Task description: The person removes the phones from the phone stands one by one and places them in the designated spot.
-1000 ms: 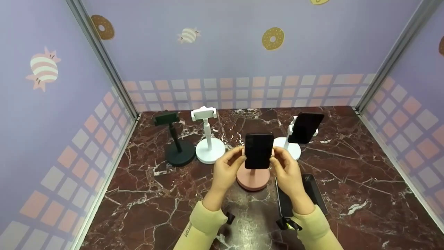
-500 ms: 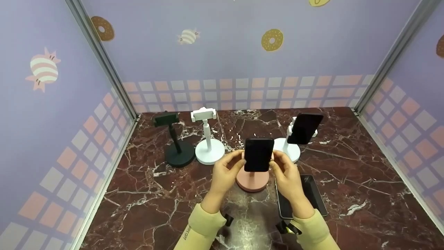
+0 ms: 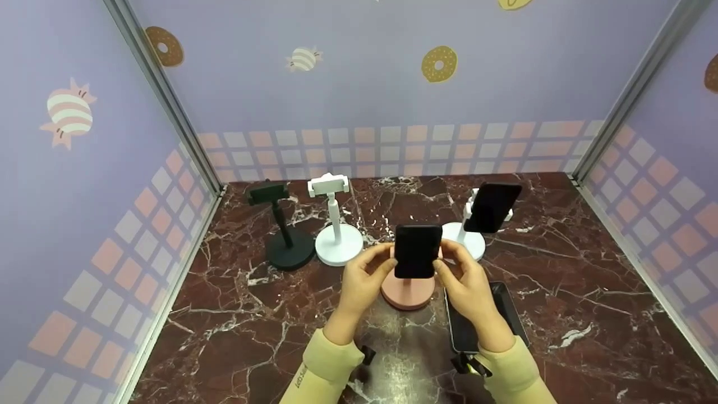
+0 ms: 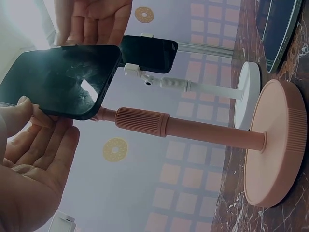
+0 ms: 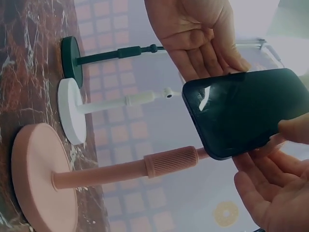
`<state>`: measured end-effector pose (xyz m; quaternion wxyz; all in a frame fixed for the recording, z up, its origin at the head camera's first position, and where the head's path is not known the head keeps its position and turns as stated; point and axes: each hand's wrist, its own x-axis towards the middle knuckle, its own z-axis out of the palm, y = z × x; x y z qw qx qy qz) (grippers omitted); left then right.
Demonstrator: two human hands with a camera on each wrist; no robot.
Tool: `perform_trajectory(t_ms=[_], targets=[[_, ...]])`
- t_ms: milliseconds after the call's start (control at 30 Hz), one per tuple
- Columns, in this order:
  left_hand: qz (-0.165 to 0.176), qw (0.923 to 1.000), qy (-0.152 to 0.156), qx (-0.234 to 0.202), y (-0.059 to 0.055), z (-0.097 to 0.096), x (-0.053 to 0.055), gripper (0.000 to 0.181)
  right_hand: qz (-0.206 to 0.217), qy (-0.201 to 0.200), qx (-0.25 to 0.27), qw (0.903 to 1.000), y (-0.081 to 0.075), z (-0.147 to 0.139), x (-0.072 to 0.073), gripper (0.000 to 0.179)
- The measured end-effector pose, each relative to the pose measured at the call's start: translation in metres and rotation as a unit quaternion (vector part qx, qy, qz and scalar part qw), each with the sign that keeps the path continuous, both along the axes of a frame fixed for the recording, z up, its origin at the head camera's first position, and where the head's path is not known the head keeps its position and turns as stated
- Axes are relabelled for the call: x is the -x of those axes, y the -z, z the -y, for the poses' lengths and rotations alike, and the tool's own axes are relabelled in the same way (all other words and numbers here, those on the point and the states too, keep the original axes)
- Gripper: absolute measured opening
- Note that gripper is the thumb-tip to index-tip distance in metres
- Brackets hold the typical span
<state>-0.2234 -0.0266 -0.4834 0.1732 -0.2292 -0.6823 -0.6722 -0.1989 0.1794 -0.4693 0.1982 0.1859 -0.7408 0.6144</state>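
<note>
A black smartphone (image 3: 418,252) sits upright in the clamp of a pink phone stand (image 3: 408,292), screen towards me. My left hand (image 3: 362,280) pinches the clamp's left end at the phone's edge, thumb in front and fingers behind. On the other side my right hand (image 3: 468,283) pinches the right end the same way. The left wrist view shows the stand's ribbed collar (image 4: 142,121) and pole running down to the round base (image 4: 275,145). Most of the clamp is hidden behind the phone (image 5: 246,113) and the fingers.
Left of the pink stand are a dark green phone stand (image 3: 289,247) and a white one (image 3: 338,244). Behind on the right, another white stand (image 3: 465,241) bears a tilted black phone (image 3: 493,207). A black tablet (image 3: 468,334) lies partly under my right forearm.
The phone has come down slightly and its top leans farther back, with both hands moving along with it. In the last half second almost nothing shifts. The other stands stay put.
</note>
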Motion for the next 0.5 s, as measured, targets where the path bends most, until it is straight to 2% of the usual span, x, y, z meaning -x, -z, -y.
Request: perform_trajectory(t_ms=[100, 200, 333, 500], targets=[[-0.004, 1.0000, 0.002, -0.001, 0.001, 0.000, 0.001, 0.029, -0.025, 0.009, -0.021, 0.9994, -0.007, 0.000, 0.000, 0.044], [-0.007, 1.0000, 0.005, -0.005, 0.001, 0.000, 0.001, 0.029, -0.071, 0.051, -0.085, 0.9926, -0.017, 0.002, -0.001, 0.056], [-0.006, 0.9999, 0.008, -0.009, 0.002, 0.000, 0.002, 0.029, -0.143, 0.100, -0.166, 0.9707, -0.032, 0.007, 0.000, 0.069], [-0.002, 1.0000, 0.005, -0.006, 0.003, 0.000, 0.002, 0.029, -0.209, 0.108, -0.218, 0.9472, -0.048, 0.019, 0.002, 0.076]])
